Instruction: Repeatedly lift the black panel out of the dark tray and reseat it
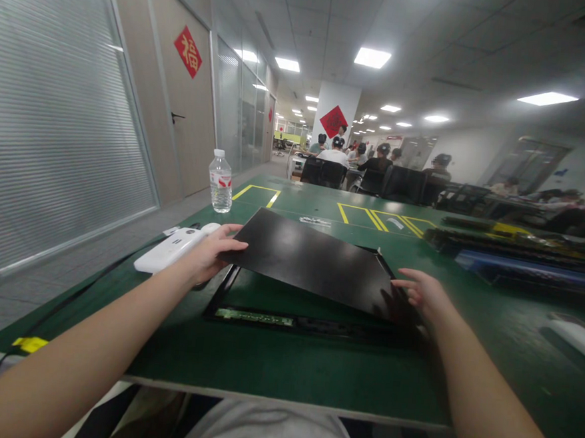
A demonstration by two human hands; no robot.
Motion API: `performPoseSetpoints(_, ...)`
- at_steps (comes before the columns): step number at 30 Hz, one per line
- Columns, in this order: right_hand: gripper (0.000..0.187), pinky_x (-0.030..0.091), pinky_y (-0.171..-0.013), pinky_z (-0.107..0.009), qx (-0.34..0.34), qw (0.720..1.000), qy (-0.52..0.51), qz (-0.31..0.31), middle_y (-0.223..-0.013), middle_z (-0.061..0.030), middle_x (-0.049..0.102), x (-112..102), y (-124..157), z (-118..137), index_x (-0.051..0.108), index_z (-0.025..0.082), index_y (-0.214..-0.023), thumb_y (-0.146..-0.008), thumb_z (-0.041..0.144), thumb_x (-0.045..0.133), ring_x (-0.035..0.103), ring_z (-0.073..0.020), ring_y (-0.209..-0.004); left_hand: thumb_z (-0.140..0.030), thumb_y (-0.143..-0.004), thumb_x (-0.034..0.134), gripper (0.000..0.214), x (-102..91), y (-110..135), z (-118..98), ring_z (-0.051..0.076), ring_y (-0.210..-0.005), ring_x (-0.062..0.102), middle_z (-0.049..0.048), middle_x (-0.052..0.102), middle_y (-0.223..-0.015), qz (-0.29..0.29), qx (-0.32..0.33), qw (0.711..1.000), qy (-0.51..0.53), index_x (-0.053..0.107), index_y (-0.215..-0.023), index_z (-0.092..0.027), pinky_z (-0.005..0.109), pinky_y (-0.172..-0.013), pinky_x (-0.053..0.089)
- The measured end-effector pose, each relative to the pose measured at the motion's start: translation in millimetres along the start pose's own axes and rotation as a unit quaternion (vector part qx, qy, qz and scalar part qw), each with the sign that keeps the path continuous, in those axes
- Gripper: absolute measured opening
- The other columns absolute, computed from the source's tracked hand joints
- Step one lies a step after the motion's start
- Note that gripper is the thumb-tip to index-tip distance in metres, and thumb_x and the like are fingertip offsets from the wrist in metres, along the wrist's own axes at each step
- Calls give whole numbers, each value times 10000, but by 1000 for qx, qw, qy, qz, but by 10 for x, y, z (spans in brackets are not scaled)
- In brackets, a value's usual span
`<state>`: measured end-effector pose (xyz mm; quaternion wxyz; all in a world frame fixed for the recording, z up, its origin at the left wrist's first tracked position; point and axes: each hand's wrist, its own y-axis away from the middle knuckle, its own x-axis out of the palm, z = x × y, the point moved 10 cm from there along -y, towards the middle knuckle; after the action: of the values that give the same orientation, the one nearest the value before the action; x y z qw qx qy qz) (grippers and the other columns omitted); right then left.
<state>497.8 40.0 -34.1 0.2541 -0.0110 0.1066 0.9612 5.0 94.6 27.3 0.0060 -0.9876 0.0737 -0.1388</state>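
Observation:
A flat, glossy black panel [310, 257] is tilted over a thin black frame [228, 284], its left side raised higher than its right. My left hand [215, 250] grips the panel's left edge, thumb on top and fingers around the far side. At the right end, my right hand [425, 292] has its fingertips against the panel's edge; its thumb is hard to make out. Beneath the panel, the frame lies on the green table, with a green circuit strip [254, 317] along its near side. The panel hides much of the frame's far part.
A water bottle [220, 182] and a white device [170, 249] stand on the green table [282, 372] at left. Yellow tape outlines [373, 218] mark its far side. Stacked dark strips [511, 247] and a white object [577, 339] lie right. Several people sit beyond.

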Motion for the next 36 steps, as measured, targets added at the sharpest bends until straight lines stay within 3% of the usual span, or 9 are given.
performPoseSetpoints(12,328,234,-330,-194,-15,1000,8,-8,-736,-136,724,-36,-11,15,605,153,-1074,-768,271,613,271,-54,-353,-76,-517,809,560,10,10,39,183,-617,699,21,737,-816,-8,-17,1000,0,581,-1015,-192,262,-547,544)
performPoseSetpoints(36,266,246,-311,-184,-23,999,21,-34,-680,-94,714,-65,-2,30,617,174,-1024,-776,271,630,277,-45,-334,-62,-513,821,536,72,62,66,187,-643,706,29,741,-816,-15,-34,999,-16,591,-981,-187,264,-577,538)
